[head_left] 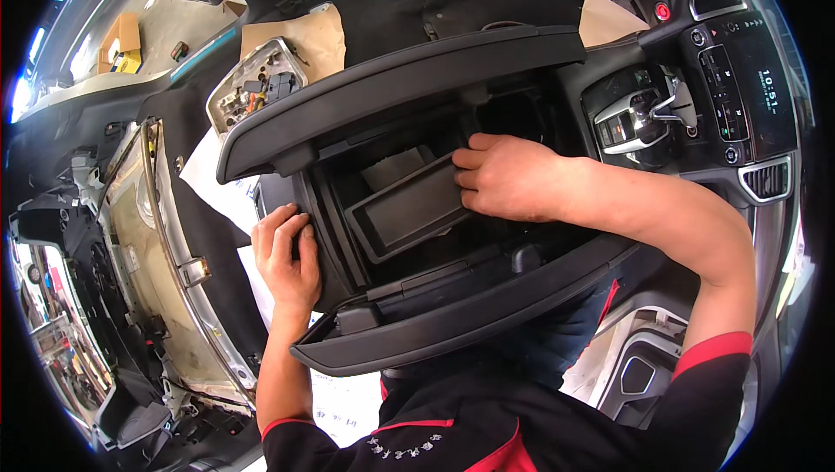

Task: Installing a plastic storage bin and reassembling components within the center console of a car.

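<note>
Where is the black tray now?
In the head view, the black tray is inside the open console, between the left hand and the right hand at its end.

Left grip (290,256), fingers (278,227) curled; right grip (515,178) pinching, elbow (729,267) bent

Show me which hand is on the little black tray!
The right hand, curled over one end of the black tray inside the console. The left hand is outside, at the console's end.

Dark car interior (374,6), pale floor (167,20)
</note>
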Demonstrator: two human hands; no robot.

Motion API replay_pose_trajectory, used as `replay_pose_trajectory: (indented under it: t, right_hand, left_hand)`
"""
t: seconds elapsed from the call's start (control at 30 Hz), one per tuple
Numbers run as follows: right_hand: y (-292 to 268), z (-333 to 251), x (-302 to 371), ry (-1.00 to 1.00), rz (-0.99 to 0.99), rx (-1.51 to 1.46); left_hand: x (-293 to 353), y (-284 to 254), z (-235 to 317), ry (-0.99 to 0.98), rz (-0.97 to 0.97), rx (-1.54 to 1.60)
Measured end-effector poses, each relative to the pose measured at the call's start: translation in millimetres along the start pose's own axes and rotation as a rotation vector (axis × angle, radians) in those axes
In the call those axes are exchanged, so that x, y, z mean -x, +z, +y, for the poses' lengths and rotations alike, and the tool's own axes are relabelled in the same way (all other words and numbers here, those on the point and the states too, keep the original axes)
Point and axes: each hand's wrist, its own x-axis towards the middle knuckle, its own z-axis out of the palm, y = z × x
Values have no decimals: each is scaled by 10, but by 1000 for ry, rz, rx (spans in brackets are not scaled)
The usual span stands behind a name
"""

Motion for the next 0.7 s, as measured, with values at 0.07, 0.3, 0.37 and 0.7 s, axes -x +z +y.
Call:
replay_pose_trajectory:
  t: [0.07, 0.3, 0.37, 0.7]
  right_hand:
    - [6, -3, -27, 65, -79, -45]
    - [-25, -78, -227, 79, -130, -165]
    - [76, -82, -293, 83, -139, -171]
    - [804, -29, -1130, 135, -522, -91]
  left_hand:
    - [-3, -9, 1, 4, 4, 12]
    - [14, -24, -17, -5, -25, 26]
    - [21, -33, -23, -7, -24, 31]
    - [-3, -40, -34, -9, -34, 49]
